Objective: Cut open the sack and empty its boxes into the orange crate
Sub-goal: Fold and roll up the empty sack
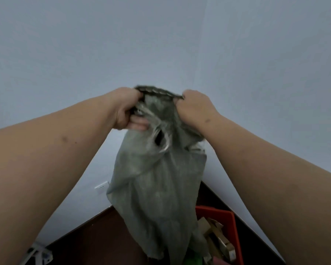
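Both arms reach up and forward, and the two hands hold a grey-green woven sack point(157, 188) by its upper end. The left hand point(127, 109) is curled tight around a bunched fold at the sack's top left, its fingers point(139, 124) wrapped under the fabric. The right hand point(194, 107) is closed into a fist on the top right corner. Between them the top edge of the sack runs as a short, taut dark band.

The sack hangs limp and flattened below the hands, with a dark hole and shiny creases just under the left hand. Its ragged lower end drops toward the near floor, overlapping the left side of the orange crate point(235, 232).

The crate sits low on the right, on the dark brown floor point(96, 240). Inside it lie several tan cardboard boxes point(216, 240), tumbled at angles. A bit of green shows near the bottom edge beside the sack, too cut off to identify.

Pale walls point(161, 44) meet in a corner behind the sack, with a white socket point(102, 186) low on the left wall.
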`<state>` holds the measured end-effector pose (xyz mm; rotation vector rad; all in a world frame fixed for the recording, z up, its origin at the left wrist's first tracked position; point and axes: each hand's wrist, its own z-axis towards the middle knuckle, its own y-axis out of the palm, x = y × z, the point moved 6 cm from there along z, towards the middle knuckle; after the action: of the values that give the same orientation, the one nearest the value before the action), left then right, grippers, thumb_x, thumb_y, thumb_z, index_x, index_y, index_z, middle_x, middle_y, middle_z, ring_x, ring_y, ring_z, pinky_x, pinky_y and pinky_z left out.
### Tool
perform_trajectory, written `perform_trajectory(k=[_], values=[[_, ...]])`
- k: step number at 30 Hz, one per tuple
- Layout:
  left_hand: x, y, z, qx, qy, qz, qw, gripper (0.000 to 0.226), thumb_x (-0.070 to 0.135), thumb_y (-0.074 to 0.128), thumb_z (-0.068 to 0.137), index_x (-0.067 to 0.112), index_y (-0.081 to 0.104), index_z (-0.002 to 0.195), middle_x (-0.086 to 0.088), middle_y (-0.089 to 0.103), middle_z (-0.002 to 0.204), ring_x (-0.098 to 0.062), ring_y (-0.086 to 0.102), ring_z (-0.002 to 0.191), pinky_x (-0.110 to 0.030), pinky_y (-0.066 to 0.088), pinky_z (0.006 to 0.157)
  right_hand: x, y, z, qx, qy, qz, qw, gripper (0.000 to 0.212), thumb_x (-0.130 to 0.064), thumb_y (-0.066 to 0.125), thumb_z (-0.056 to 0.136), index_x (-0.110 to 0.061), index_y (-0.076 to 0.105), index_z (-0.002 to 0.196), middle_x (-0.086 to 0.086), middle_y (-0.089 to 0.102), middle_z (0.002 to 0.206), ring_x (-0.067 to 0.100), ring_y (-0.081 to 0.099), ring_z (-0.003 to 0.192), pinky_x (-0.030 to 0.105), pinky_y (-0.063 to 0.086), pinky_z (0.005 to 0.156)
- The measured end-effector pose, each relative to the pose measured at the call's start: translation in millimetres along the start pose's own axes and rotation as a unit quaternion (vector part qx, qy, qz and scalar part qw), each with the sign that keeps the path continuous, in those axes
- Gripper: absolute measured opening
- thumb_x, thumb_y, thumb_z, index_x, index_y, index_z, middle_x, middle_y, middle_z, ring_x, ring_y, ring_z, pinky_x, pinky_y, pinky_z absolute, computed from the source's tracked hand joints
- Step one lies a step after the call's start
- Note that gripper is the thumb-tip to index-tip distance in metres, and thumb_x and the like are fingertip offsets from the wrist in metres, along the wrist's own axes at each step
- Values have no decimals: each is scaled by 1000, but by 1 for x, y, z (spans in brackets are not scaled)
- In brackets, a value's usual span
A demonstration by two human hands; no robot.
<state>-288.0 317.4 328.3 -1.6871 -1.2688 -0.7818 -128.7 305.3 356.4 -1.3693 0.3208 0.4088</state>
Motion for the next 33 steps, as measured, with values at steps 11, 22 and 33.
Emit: perform_trajectory(k=[11, 22, 33], values=[[49, -35, -32, 85, 140, -263, 951, 45, 21, 27, 95, 6, 67, 109, -17, 76, 95, -34, 75, 76, -43, 59, 71, -54, 4, 7, -63, -48, 87, 993, 53, -13, 54, 88, -11, 30, 135, 17, 58, 104, 34, 59, 100, 39, 48, 82], [42, -72, -48, 109, 193, -18, 975, 27, 33, 64, 76, 15, 61, 95, -6, 69, 87, -23, 69, 72, -42, 54, 91, -57, 5, 5, -105, -101, 3, 989, 34, -2, 40, 91, -7, 56, 120, 16, 59, 127, 32, 53, 118, 31, 41, 86], [-69, -83, -3, -46, 105, 61, 991, 55, 9, 76, 56, 19, 70, 111, 8, 70, 118, -14, 51, 123, -30, 31, 103, -54, 30, -20, -237, -64, -14, 969, 19, 10, 43, 81, -7, 48, 73, 3, 38, 67, 14, 33, 59, 19, 30, 45]])
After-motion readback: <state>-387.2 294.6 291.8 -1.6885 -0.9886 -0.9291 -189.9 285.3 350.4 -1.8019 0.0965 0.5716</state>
